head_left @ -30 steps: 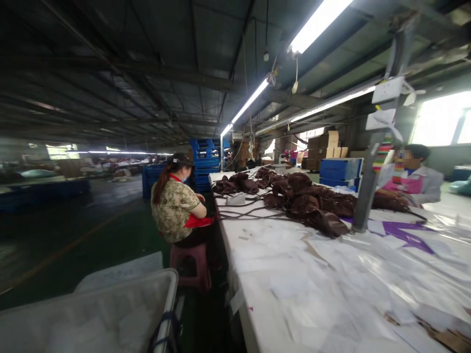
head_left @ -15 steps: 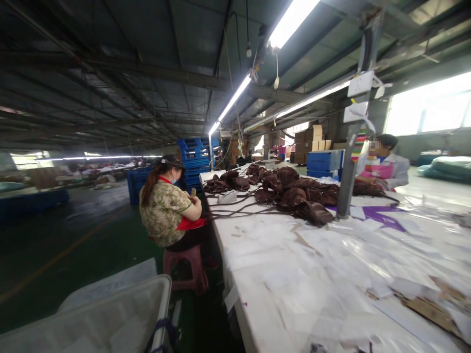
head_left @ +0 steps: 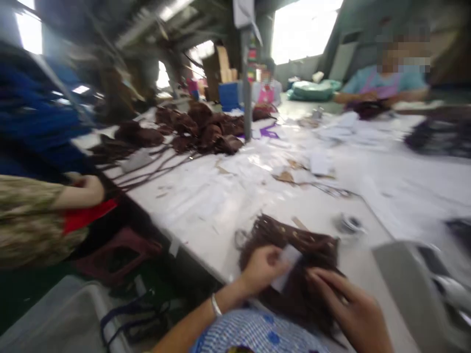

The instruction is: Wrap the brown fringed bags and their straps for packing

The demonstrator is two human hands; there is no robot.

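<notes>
My left hand (head_left: 262, 267) has its thumb and fingers closed on a small white card (head_left: 287, 269) over a dark brown, leather-like bag (head_left: 283, 235). Below and around both hands the bag spreads over the table edge, with a gathered-looking top. At its right side my right hand (head_left: 351, 306) is pinched, fingertips against the dark material. Blur hides what lies between those fingertips.
Brown bags with long straps (head_left: 206, 130) are heaped farther along the white table (head_left: 206, 206). A grey machine (head_left: 412, 289) and a metal roll (head_left: 349, 225) stand at right. Co-workers sit left (head_left: 33, 215) and across (head_left: 382, 88); a white bin (head_left: 88, 314) is lower left.
The view has swung right and down. Both my hands, the white card and the nearby brown bag have come into view, along with a second co-worker across the table.
</notes>
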